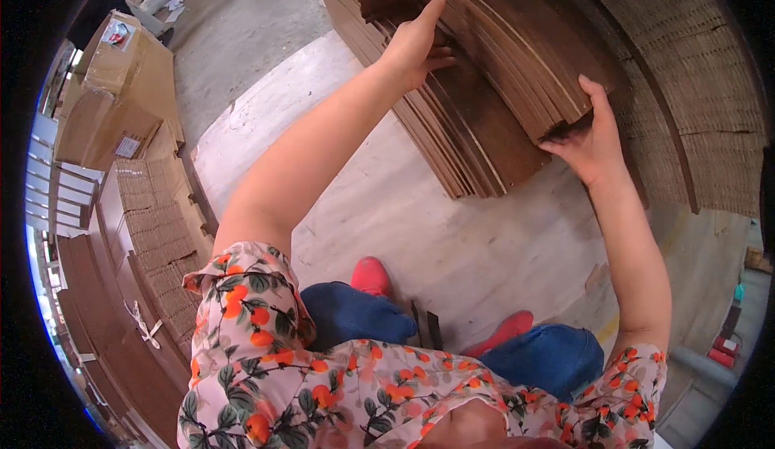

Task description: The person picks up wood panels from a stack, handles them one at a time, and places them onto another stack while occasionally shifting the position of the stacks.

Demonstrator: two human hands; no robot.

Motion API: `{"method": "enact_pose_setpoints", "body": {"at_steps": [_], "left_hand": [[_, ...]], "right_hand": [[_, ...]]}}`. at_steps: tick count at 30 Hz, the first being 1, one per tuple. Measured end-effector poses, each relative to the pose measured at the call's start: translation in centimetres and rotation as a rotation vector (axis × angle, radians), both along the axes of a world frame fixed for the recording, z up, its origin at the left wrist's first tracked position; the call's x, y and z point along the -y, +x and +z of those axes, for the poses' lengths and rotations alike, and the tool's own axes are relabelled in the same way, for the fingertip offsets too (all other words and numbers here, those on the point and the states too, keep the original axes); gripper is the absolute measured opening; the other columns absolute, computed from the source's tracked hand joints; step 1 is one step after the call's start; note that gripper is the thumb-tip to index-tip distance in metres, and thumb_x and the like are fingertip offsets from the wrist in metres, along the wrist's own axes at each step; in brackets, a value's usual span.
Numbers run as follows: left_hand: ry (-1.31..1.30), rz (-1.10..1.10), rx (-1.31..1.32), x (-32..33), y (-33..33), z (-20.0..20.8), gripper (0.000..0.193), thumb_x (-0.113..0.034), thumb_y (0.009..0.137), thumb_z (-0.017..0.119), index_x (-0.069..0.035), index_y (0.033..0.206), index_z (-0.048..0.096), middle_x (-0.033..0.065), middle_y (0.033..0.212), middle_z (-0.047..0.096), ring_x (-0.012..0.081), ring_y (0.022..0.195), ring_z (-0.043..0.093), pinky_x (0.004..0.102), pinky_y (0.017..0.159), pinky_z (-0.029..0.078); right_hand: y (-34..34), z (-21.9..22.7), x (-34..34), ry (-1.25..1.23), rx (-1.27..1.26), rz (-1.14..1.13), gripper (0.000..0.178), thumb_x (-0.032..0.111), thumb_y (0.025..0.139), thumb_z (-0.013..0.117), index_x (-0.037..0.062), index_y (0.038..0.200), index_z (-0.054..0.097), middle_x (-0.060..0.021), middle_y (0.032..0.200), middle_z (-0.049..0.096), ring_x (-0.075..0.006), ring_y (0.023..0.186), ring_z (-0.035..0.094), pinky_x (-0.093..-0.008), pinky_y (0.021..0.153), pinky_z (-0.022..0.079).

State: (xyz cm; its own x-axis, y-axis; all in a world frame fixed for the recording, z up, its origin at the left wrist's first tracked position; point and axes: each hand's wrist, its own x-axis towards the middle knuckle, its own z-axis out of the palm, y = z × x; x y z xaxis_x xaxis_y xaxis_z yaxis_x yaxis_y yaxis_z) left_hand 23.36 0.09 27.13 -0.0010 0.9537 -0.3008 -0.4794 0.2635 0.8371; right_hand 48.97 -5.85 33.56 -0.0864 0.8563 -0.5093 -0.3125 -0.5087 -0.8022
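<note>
A bundle of flat brown boards [517, 69], looking like cardboard sheets, lies tilted at the upper right, its layered edges towards me. My right hand [593, 138] grips its near corner, thumb on top and fingers tucked under the edge. At the bundle's left side is my left hand [413, 45], thumb stretched up and fingers around the edge, partly hidden. Below and left of the bundle sits another stack of similar brown boards [476, 146], its edges slightly uneven.
Tall piles of ridged brown cardboard [694, 86] stand at the right. To the left are cardboard boxes [121, 86], more layered cardboard [157, 215] and long brown panels [105, 312] with a white tie [144, 324]. A pale board [355, 215] covers the floor by my red shoes [371, 275].
</note>
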Motion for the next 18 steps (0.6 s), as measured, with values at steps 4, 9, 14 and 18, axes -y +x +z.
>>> {"method": "enact_pose_setpoints", "body": {"at_steps": [4,9,14,18], "left_hand": [[0.007,-0.055,-0.048,0.1,2.6,-0.3,0.087,-0.054,0.079,0.064,0.004,0.134,0.031,0.0173,0.127,0.037,0.0318,0.103,0.047,0.0430,0.080,0.052],[-0.001,-0.079,-0.030,-0.5,3.8,-1.2,0.082,-0.054,0.079,0.065,0.002,0.131,0.034,0.0182,0.119,0.044,0.0310,0.102,0.050,0.0449,0.081,0.052],[-0.093,-0.038,-0.013,3.9,6.0,2.5,0.051,-0.043,0.088,0.057,-0.001,0.116,0.048,0.0130,0.100,0.055,0.0229,0.090,0.057,0.0355,0.071,0.053],[-0.078,-0.644,-0.210,11.2,13.5,2.8,0.038,-0.038,0.093,0.048,-0.003,0.100,0.058,0.0106,0.090,0.063,0.0205,0.078,0.061,0.0333,0.069,0.050]], "right_hand": [[2.8,0.1,-1.1,-0.087,0.078,0.089,0.077,0.046,0.072,0.072,0.0097,0.131,0.038,-0.0191,0.124,0.043,-0.0339,0.112,0.046,-0.0528,0.097,0.038],[10.1,0.7,-2.0,0.213,0.169,0.035,0.081,0.043,0.082,0.065,-0.0107,0.131,0.031,-0.0240,0.127,0.046,-0.0293,0.103,0.057,-0.0397,0.088,0.049],[21.2,-3.8,1.0,0.289,0.374,-0.172,0.055,0.035,0.090,0.058,-0.0066,0.125,0.045,-0.0194,0.124,0.052,-0.0250,0.106,0.057,-0.0342,0.088,0.048],[37.2,-11.7,6.8,0.158,0.446,-0.690,0.050,0.035,0.090,0.057,-0.0033,0.122,0.048,-0.0176,0.122,0.054,-0.0233,0.106,0.057,-0.0333,0.088,0.048]]}}
